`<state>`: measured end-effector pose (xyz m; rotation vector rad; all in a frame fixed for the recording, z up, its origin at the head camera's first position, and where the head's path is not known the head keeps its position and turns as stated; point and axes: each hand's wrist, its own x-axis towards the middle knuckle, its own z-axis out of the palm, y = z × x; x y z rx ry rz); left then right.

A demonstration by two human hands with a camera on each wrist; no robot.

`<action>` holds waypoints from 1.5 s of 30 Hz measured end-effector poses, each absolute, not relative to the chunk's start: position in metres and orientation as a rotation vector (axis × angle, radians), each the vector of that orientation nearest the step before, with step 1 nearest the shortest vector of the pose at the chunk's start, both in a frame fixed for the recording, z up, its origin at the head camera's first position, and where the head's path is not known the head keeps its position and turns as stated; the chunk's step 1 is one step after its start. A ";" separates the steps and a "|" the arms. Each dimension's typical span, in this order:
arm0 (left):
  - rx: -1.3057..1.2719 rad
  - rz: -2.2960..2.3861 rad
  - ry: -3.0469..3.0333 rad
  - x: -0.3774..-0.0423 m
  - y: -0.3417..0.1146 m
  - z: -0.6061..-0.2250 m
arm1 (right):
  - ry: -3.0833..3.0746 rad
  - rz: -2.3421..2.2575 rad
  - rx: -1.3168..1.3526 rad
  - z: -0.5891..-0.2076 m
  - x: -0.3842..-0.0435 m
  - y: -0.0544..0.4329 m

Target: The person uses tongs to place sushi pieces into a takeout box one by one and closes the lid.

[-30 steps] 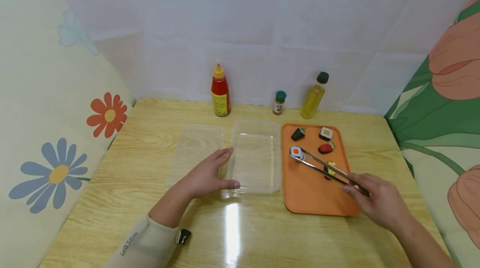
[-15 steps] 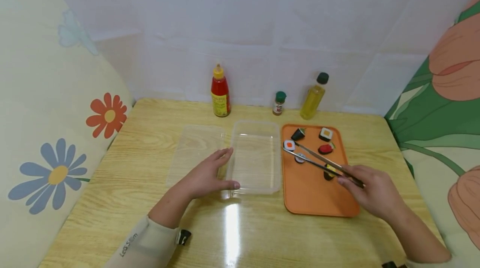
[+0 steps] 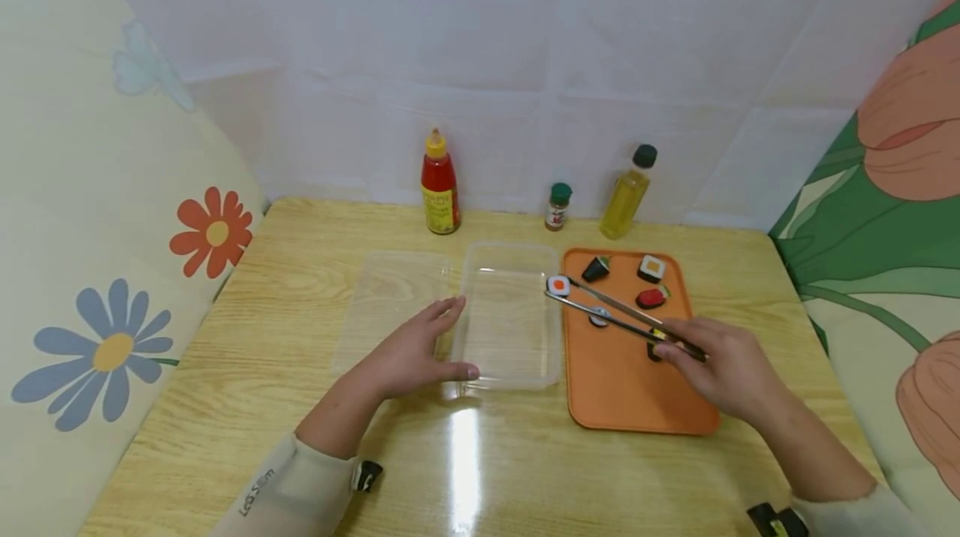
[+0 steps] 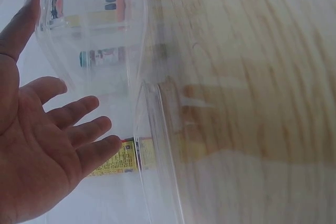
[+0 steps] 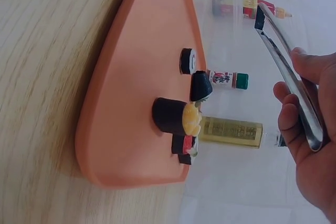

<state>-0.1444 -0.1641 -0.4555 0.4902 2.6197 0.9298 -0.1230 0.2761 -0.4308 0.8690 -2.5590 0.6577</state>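
Note:
My right hand (image 3: 723, 366) grips metal tongs (image 3: 622, 316), whose tips pinch a sushi roll (image 3: 558, 286) with an orange centre. In the head view the roll overlaps the right rim of the clear plastic container (image 3: 555, 370); the right wrist view shows it raised above the tray. My left hand (image 3: 416, 349) lies at the container's left side, fingers spread and thumb by the near left corner. Several other sushi pieces, among them a roll with yellow topping (image 5: 176, 116) and a small white-centred roll (image 5: 188, 61), stay on the orange tray (image 3: 637, 404) under the tongs.
A clear lid (image 3: 390, 295) lies left of the container, partly behind the left hand. Along the back stand a red sauce bottle (image 3: 440, 195), a green-capped spice jar (image 3: 557, 208) and an oil bottle (image 3: 626, 199). White cloth hangs behind them.
The right hand has carried the tongs and the pinched roll left and slightly toward the back, from over the tray to the container's right rim. The left hand has stayed in place.

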 end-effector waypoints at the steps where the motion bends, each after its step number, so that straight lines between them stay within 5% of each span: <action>1: 0.490 0.930 2.620 -0.144 -0.164 -0.455 | -2.565 0.659 0.869 -0.431 -0.124 0.275; 45: 0.451 0.921 2.605 -0.145 -0.162 -0.454 | -2.675 0.727 1.019 -0.437 -0.176 0.213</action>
